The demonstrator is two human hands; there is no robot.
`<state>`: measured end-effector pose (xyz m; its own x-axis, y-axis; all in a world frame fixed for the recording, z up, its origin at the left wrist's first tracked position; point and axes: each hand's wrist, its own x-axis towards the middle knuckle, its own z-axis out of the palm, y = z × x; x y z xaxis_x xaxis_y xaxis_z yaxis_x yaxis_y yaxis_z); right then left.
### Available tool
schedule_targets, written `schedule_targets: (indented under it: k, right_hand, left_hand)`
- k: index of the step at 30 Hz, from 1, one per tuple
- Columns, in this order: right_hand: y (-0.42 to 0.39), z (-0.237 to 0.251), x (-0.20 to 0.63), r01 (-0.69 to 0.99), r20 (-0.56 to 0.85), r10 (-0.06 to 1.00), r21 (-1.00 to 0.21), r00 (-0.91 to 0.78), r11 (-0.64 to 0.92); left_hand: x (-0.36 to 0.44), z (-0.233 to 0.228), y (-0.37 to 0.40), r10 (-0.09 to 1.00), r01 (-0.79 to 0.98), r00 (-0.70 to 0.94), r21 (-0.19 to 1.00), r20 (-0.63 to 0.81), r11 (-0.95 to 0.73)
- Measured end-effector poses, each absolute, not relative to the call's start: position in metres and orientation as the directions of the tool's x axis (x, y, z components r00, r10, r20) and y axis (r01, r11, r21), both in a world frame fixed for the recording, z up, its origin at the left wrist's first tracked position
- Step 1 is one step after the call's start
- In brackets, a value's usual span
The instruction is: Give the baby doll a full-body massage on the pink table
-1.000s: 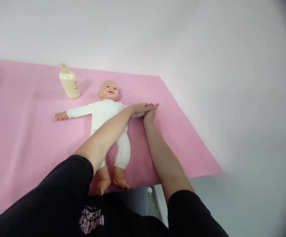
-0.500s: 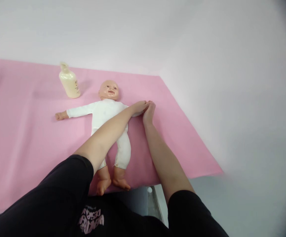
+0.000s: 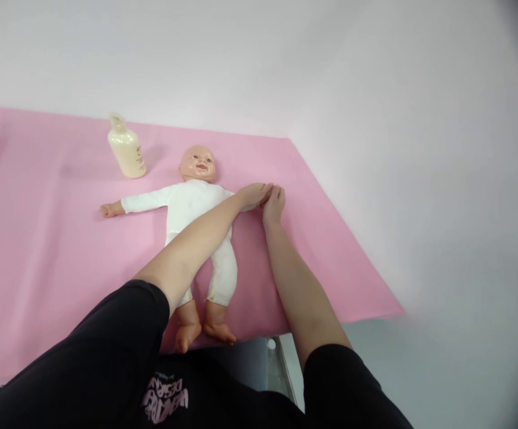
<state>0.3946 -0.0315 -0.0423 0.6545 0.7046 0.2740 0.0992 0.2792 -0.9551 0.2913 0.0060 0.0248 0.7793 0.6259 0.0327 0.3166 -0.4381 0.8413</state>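
Note:
A baby doll (image 3: 194,205) in a white suit lies on its back on the pink sheet (image 3: 39,250), arms spread, feet toward me. My left forearm crosses over its body, and my left hand (image 3: 253,194) wraps the doll's arm on the right side. My right hand (image 3: 275,202) sits just beside it, fingers curled at the end of that same arm. The doll's hand there is hidden under my fingers. The doll's other arm lies free, stretched out to the left.
A cream lotion bottle (image 3: 127,148) stands on the sheet behind the doll's left-side arm. The sheet's right edge runs diagonally, with grey floor beyond. A metal frame part (image 3: 276,357) shows below the near edge.
A second ago both hands reached flat past the end of the doll's arm. They have drawn back a little along it and the fingers have curled.

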Motion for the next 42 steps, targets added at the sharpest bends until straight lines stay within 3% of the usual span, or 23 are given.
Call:
schedule_targets:
  k: [3,8,14,19,24,32,38,42]
  right_hand:
    - [-0.030,-0.042,0.394,0.082,0.259,0.675,-0.956,0.691,0.282]
    - [-0.028,-0.040,0.391,-0.016,0.200,0.719,-0.959,0.666,0.281]
    - [-0.027,-0.039,0.389,-0.045,0.155,0.727,-0.968,0.668,0.248]
    - [-0.028,-0.038,0.387,-0.002,0.182,0.706,-0.968,0.684,0.251]
    - [-0.030,-0.036,0.387,0.048,0.203,0.679,-0.970,0.705,0.240]
    - [-0.024,-0.034,0.388,-0.094,0.000,0.672,-0.990,0.740,0.103]
    - [-0.027,-0.041,0.386,0.003,0.195,0.713,-0.965,0.674,0.261]
    - [-0.030,-0.041,0.383,-0.004,0.212,0.721,-0.958,0.660,0.285]
  left_hand:
    - [0.293,0.023,0.005,0.653,0.289,0.757,0.882,0.027,-0.373]
    - [0.294,0.023,0.004,0.681,0.174,0.732,0.962,0.016,-0.209]
    - [0.293,0.024,0.005,0.621,0.236,0.781,0.890,0.064,-0.389]
    - [0.292,0.026,0.004,0.619,0.287,0.783,0.854,0.051,-0.434]
    - [0.290,0.027,0.002,0.600,0.268,0.799,0.866,0.044,-0.421]
    - [0.288,0.028,-0.003,0.633,0.178,0.774,0.955,0.012,-0.236]
    - [0.292,0.027,-0.002,0.701,0.215,0.712,0.961,-0.030,-0.177]
    - [0.291,0.029,-0.004,0.736,0.246,0.674,0.960,-0.069,-0.135]
